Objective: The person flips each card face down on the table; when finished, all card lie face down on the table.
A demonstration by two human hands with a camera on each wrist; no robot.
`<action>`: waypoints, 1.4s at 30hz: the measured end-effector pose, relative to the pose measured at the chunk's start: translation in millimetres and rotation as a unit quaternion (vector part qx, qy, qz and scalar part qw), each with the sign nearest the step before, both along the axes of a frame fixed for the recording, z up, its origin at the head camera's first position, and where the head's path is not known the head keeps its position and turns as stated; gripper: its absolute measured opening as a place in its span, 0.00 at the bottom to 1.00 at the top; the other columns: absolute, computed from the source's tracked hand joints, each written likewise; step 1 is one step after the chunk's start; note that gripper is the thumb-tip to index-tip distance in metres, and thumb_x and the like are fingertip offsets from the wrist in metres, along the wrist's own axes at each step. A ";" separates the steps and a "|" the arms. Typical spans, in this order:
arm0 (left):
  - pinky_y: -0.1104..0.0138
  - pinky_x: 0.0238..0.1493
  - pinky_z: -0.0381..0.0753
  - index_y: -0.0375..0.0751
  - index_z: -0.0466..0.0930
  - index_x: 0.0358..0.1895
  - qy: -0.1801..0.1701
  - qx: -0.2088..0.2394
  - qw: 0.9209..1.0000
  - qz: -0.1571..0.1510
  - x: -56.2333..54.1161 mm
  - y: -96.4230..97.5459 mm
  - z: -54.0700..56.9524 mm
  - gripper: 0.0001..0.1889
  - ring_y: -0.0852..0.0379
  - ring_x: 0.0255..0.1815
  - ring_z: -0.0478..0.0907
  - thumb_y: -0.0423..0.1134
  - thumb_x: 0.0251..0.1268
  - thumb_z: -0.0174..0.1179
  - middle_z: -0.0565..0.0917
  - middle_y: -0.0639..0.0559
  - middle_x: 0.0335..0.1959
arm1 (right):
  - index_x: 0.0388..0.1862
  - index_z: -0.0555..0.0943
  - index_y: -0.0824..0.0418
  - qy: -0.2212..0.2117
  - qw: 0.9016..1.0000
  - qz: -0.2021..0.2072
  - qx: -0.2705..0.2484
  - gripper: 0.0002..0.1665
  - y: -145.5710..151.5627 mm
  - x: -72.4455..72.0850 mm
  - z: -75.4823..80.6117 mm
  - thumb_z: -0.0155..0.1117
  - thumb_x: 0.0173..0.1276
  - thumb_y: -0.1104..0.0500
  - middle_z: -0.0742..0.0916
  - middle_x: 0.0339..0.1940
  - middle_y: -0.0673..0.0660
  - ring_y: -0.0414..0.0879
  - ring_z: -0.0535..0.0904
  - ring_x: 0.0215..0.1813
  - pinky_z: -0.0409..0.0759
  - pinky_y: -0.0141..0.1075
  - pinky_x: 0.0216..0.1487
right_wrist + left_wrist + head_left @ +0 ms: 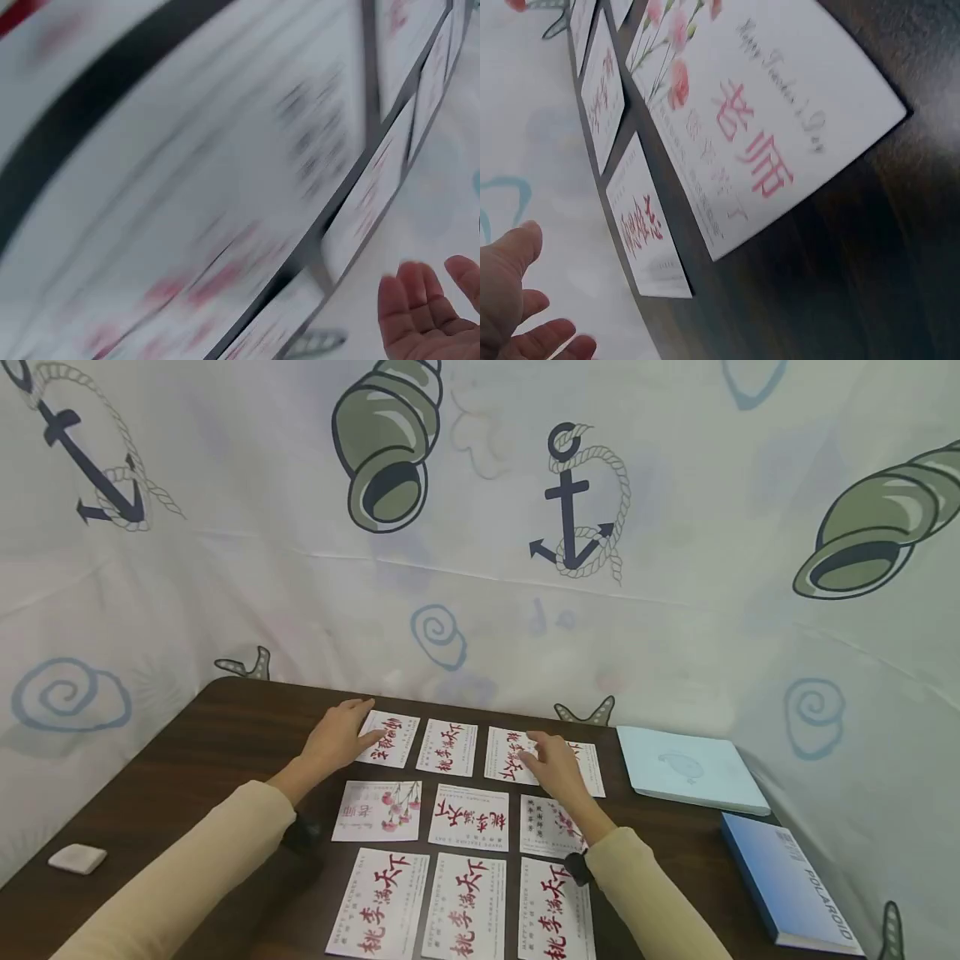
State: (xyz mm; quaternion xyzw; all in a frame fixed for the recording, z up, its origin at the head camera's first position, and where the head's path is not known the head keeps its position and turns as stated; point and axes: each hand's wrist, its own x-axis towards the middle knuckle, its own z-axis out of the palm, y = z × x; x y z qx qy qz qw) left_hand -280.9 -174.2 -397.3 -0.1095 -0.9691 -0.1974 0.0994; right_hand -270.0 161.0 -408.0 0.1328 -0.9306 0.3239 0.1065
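Greeting cards with red Chinese lettering lie in three rows on the dark table. My left hand (333,739) is beside the back-left card (388,742), thumb reaching toward its edge; whether it touches cannot be told. My right hand (558,770) is over the back row, between a card with red script (504,758) and the rightmost card (590,764), partly covering both. Fingers are relaxed and nothing is gripped. The left wrist view shows a card with pink carnations (757,127) up close. Motion blurs the cards in the right wrist view.
At the right, a pale blue flat box (693,768) lies behind a blue Polaroid book or box (791,881). A small white object (77,858) sits near the left table edge. A white curtain (487,568) printed with anchors and shells hangs behind the table (187,760).
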 end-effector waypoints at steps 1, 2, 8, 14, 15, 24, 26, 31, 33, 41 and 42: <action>0.42 0.61 0.64 0.27 0.63 0.65 -0.008 0.014 1.000 0.004 -2.6 -3.2 -0.1 0.32 0.30 0.63 0.63 0.44 0.64 0.59 0.67 0.27 0.63 | 0.57 0.75 0.70 -0.008 1.000 0.008 -0.011 0.23 -8.9 -3.8 0.6 0.62 0.65 0.60 0.82 0.38 0.65 0.56 0.79 0.41 0.78 0.45 0.41; 0.43 0.60 0.66 0.26 0.64 0.65 -0.014 0.028 0.999 0.007 -5.2 -6.3 -0.4 0.32 0.30 0.62 0.65 0.43 0.64 0.59 0.68 0.27 0.62 | 0.56 0.75 0.70 -0.012 1.000 0.015 -0.021 0.23 -18.2 -7.7 1.1 0.62 0.65 0.60 0.83 0.36 0.64 0.54 0.79 0.39 0.78 0.43 0.39; 0.48 0.49 0.76 0.23 0.67 0.61 -0.049 0.087 0.995 0.025 -22.2 -20.7 -3.2 0.30 0.35 0.52 0.75 0.40 0.61 0.62 0.75 0.28 0.54 | 0.57 0.76 0.69 -0.066 0.993 0.045 -0.085 0.22 -79.4 -31.0 2.7 0.62 0.65 0.60 0.84 0.34 0.61 0.47 0.78 0.33 0.75 0.34 0.31; 0.48 0.52 0.74 0.23 0.65 0.62 -0.094 0.102 0.989 0.058 -36.3 -25.8 -15.5 0.31 0.35 0.55 0.73 0.40 0.61 0.62 0.74 0.28 0.56 | 0.57 0.76 0.68 -0.112 0.987 0.056 -0.098 0.24 -131.7 -49.3 -5.6 0.64 0.63 0.60 0.84 0.33 0.60 0.40 0.72 0.24 0.69 0.29 0.24; 0.47 0.52 0.74 0.24 0.65 0.62 -0.100 0.103 0.988 0.060 -37.8 -25.4 -18.4 0.31 0.35 0.55 0.73 0.40 0.61 0.62 0.74 0.28 0.56 | 0.57 0.76 0.68 -0.119 0.987 0.056 -0.095 0.24 -137.9 -51.5 -7.6 0.65 0.63 0.60 0.84 0.33 0.60 0.40 0.70 0.23 0.68 0.29 0.24; 0.46 0.56 0.71 0.23 0.68 0.60 -0.113 0.117 0.983 0.081 -43.6 -20.3 -36.8 0.30 0.33 0.57 0.72 0.37 0.57 0.65 0.74 0.28 0.57 | 0.55 0.77 0.68 -0.145 0.987 0.023 -0.063 0.25 -168.1 -68.4 -20.1 0.69 0.59 0.61 0.81 0.31 0.55 0.42 0.71 0.28 0.70 0.31 0.29; 0.46 0.55 0.72 0.23 0.69 0.59 -0.112 0.119 0.983 0.082 -43.3 -19.3 -38.7 0.30 0.34 0.56 0.73 0.36 0.56 0.65 0.75 0.28 0.56 | 0.54 0.78 0.67 -0.142 0.989 0.011 -0.037 0.25 -170.4 -70.7 -21.6 0.69 0.58 0.60 0.83 0.34 0.56 0.45 0.75 0.32 0.74 0.34 0.34; 0.49 0.51 0.75 0.25 0.73 0.56 -0.109 0.117 0.984 0.083 -41.8 -17.0 -42.3 0.26 0.39 0.48 0.76 0.34 0.54 0.67 0.78 0.31 0.50 | 0.54 0.79 0.62 -0.140 0.989 -0.021 0.031 0.26 -175.3 -74.7 -25.3 0.71 0.57 0.56 0.84 0.49 0.58 0.52 0.79 0.50 0.77 0.42 0.45; 0.50 0.50 0.75 0.26 0.76 0.54 -0.105 0.115 0.984 0.085 -41.7 -16.6 -44.1 0.24 0.42 0.44 0.76 0.34 0.53 0.68 0.79 0.33 0.47 | 0.53 0.79 0.60 -0.137 0.989 -0.030 0.049 0.25 -177.2 -76.0 -26.5 0.72 0.56 0.55 0.83 0.52 0.57 0.53 0.79 0.51 0.77 0.44 0.44; 0.51 0.47 0.75 0.26 0.78 0.51 -0.090 0.115 0.986 0.085 -49.5 -19.3 -46.7 0.22 0.45 0.41 0.76 0.34 0.52 0.67 0.80 0.36 0.44 | 0.44 0.78 0.61 -0.123 0.987 -0.030 0.095 0.21 -182.7 -87.7 -24.9 0.72 0.55 0.53 0.79 0.44 0.58 0.52 0.76 0.45 0.75 0.44 0.43; 0.50 0.47 0.75 0.26 0.78 0.51 -0.090 0.114 0.986 0.086 -50.2 -20.1 -46.8 0.22 0.45 0.41 0.76 0.34 0.52 0.67 0.80 0.36 0.44 | 0.44 0.77 0.61 -0.123 0.987 -0.028 0.102 0.21 -183.5 -89.6 -24.9 0.72 0.55 0.53 0.79 0.43 0.58 0.52 0.76 0.45 0.75 0.44 0.44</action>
